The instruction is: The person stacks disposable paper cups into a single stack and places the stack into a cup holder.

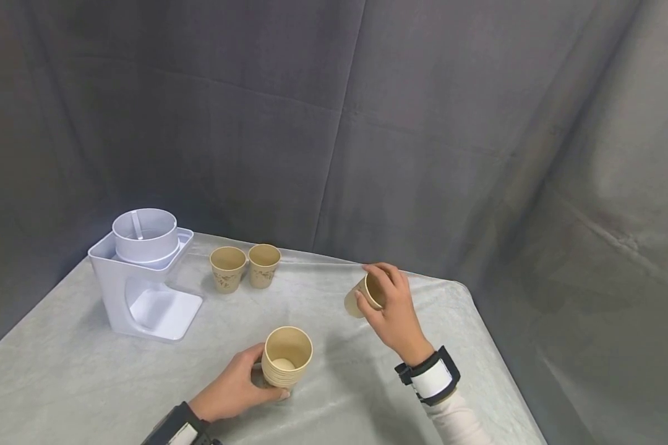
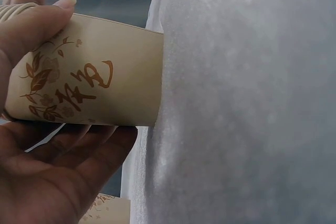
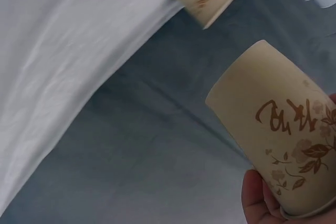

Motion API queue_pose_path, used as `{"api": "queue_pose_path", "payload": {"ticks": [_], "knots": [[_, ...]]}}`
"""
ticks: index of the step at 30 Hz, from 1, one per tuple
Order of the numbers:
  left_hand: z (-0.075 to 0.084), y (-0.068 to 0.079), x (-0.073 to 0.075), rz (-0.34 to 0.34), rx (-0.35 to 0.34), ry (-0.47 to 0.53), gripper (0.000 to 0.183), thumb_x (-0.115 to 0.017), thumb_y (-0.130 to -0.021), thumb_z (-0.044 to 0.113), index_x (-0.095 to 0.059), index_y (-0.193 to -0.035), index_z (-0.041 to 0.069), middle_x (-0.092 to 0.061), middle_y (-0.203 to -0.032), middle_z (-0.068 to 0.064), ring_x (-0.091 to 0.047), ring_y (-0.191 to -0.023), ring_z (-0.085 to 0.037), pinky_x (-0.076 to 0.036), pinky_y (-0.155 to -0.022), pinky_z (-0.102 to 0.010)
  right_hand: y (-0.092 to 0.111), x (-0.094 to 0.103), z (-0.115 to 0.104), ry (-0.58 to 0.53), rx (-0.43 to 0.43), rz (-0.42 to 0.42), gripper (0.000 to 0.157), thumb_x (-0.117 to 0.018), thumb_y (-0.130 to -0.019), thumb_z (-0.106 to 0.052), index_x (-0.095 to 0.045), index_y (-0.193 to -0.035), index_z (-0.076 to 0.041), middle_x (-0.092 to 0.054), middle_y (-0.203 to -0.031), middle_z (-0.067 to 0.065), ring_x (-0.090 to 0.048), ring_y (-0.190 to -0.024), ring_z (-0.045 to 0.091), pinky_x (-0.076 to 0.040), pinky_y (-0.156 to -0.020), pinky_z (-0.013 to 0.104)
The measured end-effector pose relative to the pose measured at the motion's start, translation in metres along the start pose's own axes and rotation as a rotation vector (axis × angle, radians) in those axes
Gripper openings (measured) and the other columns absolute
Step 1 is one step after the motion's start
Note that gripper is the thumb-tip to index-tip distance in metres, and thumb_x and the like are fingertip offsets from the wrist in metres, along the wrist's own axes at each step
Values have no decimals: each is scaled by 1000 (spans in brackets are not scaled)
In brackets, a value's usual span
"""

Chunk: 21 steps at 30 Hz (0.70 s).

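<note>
A stack of beige paper cups (image 1: pixel 287 357) stands upright near the front of the table, its nested rims showing. My left hand (image 1: pixel 239 383) grips this stack from the left, thumb on one side and fingers on the other. In the left wrist view the outer paper cup (image 2: pixel 100 72) bears brown leaves and lettering. Farther right, my right hand (image 1: pixel 392 303) holds a single paper cup (image 1: pixel 357 301) by its rim end, tilted and raised above the cloth. The right wrist view shows that cup's printed side (image 3: pixel 273 124) with fingertips (image 3: pixel 254 198) against it.
Two paper cups (image 1: pixel 228 267) (image 1: pixel 264 264) stand upright side by side toward the back. A white plastic stand (image 1: pixel 108 290) with a round white container (image 1: pixel 145 241) on top is at the left. Pale cloth (image 1: pixel 78 358) covers the table, and grey curtains (image 1: pixel 289 123) hang behind.
</note>
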<state>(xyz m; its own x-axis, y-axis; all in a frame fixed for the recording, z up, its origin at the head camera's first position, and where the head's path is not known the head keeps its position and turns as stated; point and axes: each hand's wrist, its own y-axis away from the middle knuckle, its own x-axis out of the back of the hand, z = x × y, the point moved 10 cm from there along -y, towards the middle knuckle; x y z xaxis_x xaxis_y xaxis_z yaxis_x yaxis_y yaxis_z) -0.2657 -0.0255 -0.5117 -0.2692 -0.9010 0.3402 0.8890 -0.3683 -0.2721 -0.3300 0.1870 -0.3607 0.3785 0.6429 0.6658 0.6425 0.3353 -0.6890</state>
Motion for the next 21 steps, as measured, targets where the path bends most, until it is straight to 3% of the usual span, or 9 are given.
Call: {"api": "queue_pose_path", "payload": {"ticks": [12,21], "knots": [[1,0,0,-8,-1,14,69,-80,-66,32,-47,-126,22,-58,-117,5,-52,-111,-14,-42,-96,-39,-5,5,-63,-138,137,16,48,-64,-83,-27,-50,-129,-22,-47,-125,1,-42,-114,17,-43,-88,41],[4,1,0,-19,-34,36,67,-79,-68,34,-47,-126,20,-58,-116,4,-53,-110,-16,-45,-93,-39,-2,-4,-98,-248,238,-2,48,-64,-82,-23,-51,-128,-17,-47,-124,4,-43,-113,20,-45,-88,39]]}}
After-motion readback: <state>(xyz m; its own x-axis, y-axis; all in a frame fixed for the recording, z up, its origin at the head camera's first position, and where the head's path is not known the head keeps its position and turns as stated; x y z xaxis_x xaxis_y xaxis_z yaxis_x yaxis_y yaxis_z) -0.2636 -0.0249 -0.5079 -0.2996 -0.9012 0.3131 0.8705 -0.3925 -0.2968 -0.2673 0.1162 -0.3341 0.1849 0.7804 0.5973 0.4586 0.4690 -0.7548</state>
